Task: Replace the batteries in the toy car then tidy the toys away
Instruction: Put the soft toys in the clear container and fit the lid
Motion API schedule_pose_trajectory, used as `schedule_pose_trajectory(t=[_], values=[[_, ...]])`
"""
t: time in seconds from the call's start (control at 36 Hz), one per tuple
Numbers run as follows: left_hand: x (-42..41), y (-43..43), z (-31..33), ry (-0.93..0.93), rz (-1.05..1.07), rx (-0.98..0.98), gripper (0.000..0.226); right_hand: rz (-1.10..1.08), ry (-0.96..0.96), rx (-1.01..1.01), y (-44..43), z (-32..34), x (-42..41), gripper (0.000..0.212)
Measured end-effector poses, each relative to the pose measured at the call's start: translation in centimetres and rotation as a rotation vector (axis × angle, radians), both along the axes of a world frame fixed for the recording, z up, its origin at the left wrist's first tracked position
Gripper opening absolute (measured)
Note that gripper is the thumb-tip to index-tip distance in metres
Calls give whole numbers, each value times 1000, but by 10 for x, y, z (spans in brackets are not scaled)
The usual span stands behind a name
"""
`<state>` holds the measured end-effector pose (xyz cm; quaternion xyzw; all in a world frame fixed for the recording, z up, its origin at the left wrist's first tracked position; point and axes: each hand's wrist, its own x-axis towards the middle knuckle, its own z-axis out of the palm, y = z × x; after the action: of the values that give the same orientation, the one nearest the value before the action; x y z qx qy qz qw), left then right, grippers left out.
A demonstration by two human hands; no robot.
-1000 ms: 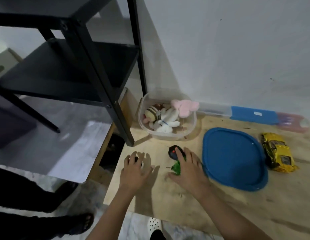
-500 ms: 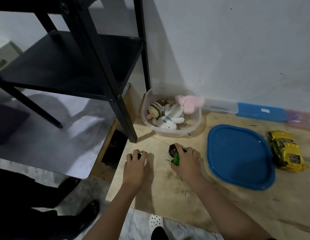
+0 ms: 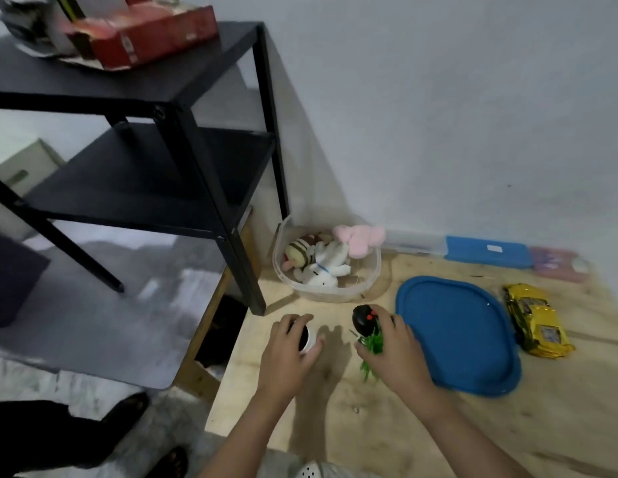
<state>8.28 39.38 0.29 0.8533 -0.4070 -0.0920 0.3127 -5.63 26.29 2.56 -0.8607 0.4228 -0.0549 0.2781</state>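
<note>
- Head view: the left hand (image 3: 288,351) is curled round a small white cup with a dark inside (image 3: 307,338), resting on the wooden board (image 3: 438,429) at its near left.
- The right hand (image 3: 394,353) is closed round a black rounded toy with red dots (image 3: 362,319) and a green plastic sprig (image 3: 373,343); whether these are one piece I cannot tell.
- The yellow toy car (image 3: 537,320) lies on the board at the far right, well apart from both hands, just right of the blue lid (image 3: 456,336). No batteries show.
- A clear tub (image 3: 366,288) of soft toys (image 3: 323,262) stands at the far left of the board, beside the leg of the black shelf (image 3: 135,181).
- Judgement: the car looks like light, hard, shiny plastic, likely slippery; take it across the body at its sides, then turn it over for the battery door.
- The soft toys should squash easily; the sprig looks thin and bendy, so pinch it gently.
</note>
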Motion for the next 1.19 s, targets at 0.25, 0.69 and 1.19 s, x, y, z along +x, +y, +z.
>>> schedule_pose_trajectory(t=[0.25,0.69,1.19], values=[[55,-86,67,-92,-2,-16,45,-181,-239,35,-68,73,57,63],[109,-135,19,-151,-115,534,47,-202,257,98,-114,26,150,56],[130,-148,2,-172,-238,289,51,-140,249,33,-92,-43,158,67]])
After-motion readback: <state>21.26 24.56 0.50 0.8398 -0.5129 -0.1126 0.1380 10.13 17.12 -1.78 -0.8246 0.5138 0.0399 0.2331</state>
